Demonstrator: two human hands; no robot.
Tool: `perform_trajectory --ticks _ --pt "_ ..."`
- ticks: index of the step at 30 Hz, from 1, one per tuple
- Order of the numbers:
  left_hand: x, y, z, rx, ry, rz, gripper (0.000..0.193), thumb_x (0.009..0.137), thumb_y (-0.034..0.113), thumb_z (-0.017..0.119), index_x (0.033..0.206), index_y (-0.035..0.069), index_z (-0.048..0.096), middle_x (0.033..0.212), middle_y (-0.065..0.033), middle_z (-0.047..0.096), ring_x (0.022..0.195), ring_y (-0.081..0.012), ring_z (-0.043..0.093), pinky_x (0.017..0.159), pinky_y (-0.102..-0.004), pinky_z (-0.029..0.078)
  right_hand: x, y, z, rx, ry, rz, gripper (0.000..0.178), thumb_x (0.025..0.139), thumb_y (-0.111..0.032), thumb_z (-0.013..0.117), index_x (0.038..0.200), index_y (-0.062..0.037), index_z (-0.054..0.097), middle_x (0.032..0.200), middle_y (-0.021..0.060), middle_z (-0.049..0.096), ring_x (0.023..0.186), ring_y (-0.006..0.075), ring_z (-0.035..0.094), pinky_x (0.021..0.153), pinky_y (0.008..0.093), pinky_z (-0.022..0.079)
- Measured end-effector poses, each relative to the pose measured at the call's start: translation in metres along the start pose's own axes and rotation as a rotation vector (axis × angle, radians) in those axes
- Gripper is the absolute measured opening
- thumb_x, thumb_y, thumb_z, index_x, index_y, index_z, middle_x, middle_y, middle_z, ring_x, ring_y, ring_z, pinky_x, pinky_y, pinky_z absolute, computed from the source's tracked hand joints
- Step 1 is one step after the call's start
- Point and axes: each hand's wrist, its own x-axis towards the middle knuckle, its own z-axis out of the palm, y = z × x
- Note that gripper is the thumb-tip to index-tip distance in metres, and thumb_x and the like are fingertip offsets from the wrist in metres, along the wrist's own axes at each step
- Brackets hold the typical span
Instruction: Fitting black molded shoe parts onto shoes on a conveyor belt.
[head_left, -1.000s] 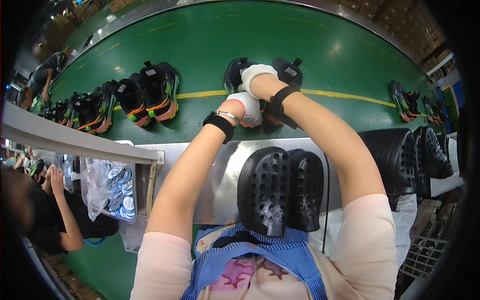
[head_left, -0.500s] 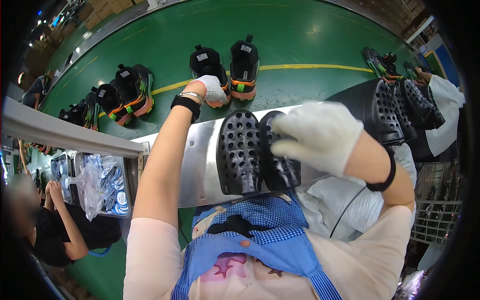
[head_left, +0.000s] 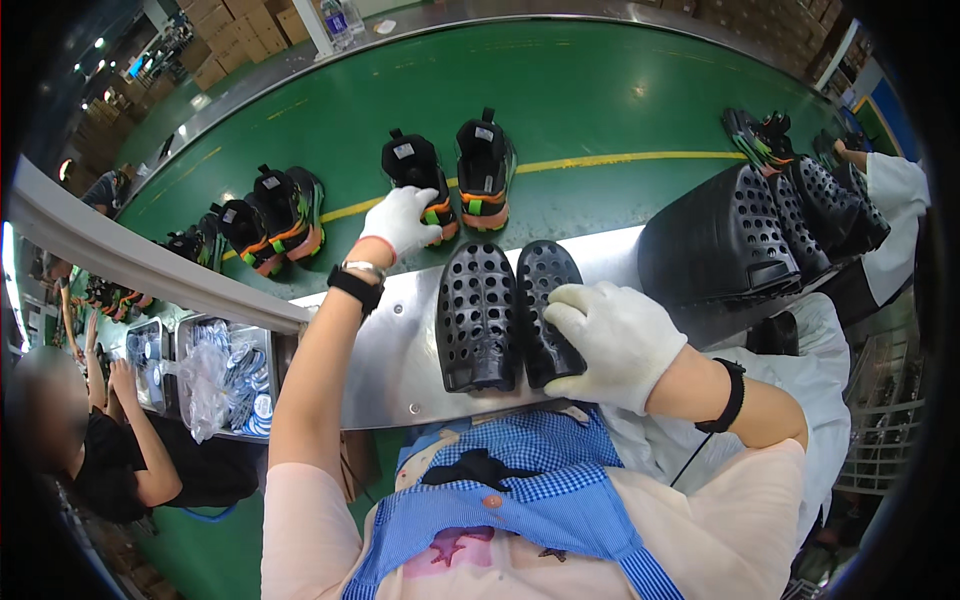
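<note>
My left hand (head_left: 402, 222) wears a white glove and reaches out over the green conveyor belt (head_left: 560, 90), resting on the heel of the left shoe of a black and orange pair (head_left: 450, 175). My right hand (head_left: 610, 340), also gloved, lies on the right one of two black perforated shoe trays (head_left: 505, 312) that sit side by side on the metal ledge (head_left: 395, 345) in front of me. Its fingers curl over that tray's edge.
More black and orange shoe pairs (head_left: 275, 215) stand along the belt to the left, and others (head_left: 760, 135) at the far right. A stack of black perforated trays (head_left: 745, 235) sits to my right beside a person in white (head_left: 895, 185). A person in black (head_left: 120, 440) sits lower left near bins (head_left: 215, 375).
My right hand has come back from the belt onto the black trays and settled lower on the right one. My left hand stays on the shoe pair, which has travelled rightward.
</note>
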Motion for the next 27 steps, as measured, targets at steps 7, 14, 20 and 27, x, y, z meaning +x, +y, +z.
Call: perform_trajectory --ticks 7,14,20,27 --pt "-0.023 0.015 -0.023 -0.079 0.044 0.031 0.054 0.080 0.036 0.065 0.126 0.009 0.059 0.124 -0.0124 0.058 0.118 -0.0319 0.053 0.099 -0.0397 0.044 -0.002 0.012 -0.007 0.032 0.034 -0.043 0.047 0.064 -0.035 0.078 0.094 -0.0017 0.063 0.103 0.0133 0.061 0.089 0.0323 0.063 0.079 0.0383 0.053" --pt "-0.035 0.070 -0.086 -1.017 -0.050 0.172 0.055 0.093 0.028 0.059 0.136 -0.004 0.047 0.126 -0.0128 0.059 0.109 -0.0169 0.058 0.094 -0.0299 0.047 0.002 0.010 -0.064 0.228 0.286 -0.093 0.061 0.056 -0.020 0.086 0.106 -0.0011 0.058 0.109 0.0170 0.060 0.099 0.0324 0.061 0.084 0.0380 0.052" --pt "-0.059 0.076 -0.092 -2.063 -0.511 0.331 0.065 0.098 0.052 0.044 0.139 0.002 0.040 0.131 -0.0124 0.055 0.120 -0.0237 0.054 0.105 -0.0391 0.042 0.056 -0.008 -0.073 0.159 0.298 -0.348 0.047 0.066 -0.021 0.078 0.105 -0.0025 0.060 0.115 0.0143 0.058 0.107 0.0339 0.057 0.090 0.0390 0.049" --pt "-0.053 0.084 -0.101 -1.679 0.054 0.342 0.051 0.096 0.032 0.054 0.133 -0.002 0.043 0.124 -0.0161 0.057 0.113 -0.0264 0.059 0.099 -0.0393 0.047 0.078 0.008 -0.065 0.225 0.151 0.078 0.055 0.077 -0.036 0.067 0.117 0.0003 0.058 0.106 0.0195 0.061 0.102 0.0340 0.060 0.089 0.0377 0.049"
